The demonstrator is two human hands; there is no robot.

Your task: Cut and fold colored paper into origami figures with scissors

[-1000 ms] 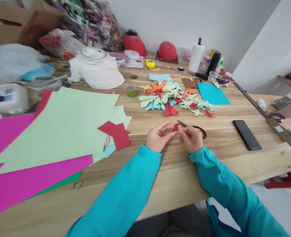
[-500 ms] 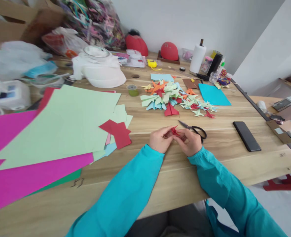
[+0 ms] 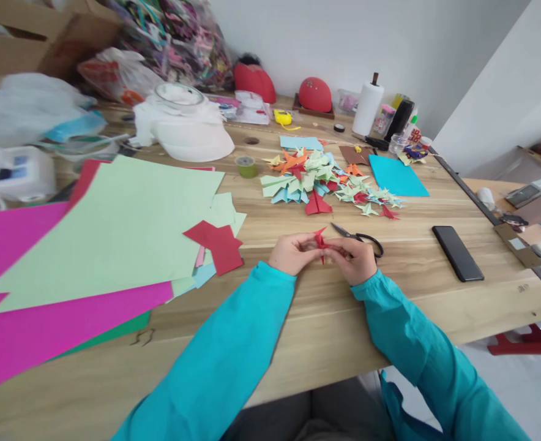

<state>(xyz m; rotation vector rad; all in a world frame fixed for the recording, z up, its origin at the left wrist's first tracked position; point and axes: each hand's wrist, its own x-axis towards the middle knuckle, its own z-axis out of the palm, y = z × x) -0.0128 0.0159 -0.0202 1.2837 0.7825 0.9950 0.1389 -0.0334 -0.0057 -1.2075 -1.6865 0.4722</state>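
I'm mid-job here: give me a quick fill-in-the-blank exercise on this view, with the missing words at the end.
1. The left hand and right hand hold a folded paper coloured ____.
2. The handles of the scissors are coloured ____.
3. From the wearer's viewpoint, the phone lies to the ____ of the scissors.

Missing words: red; black; right.

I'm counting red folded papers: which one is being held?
The red folded paper pinched between left hand and right hand; the other red ones lie in or beside the colourful pile.

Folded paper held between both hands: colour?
Red; the folded paper shows best in the head view.
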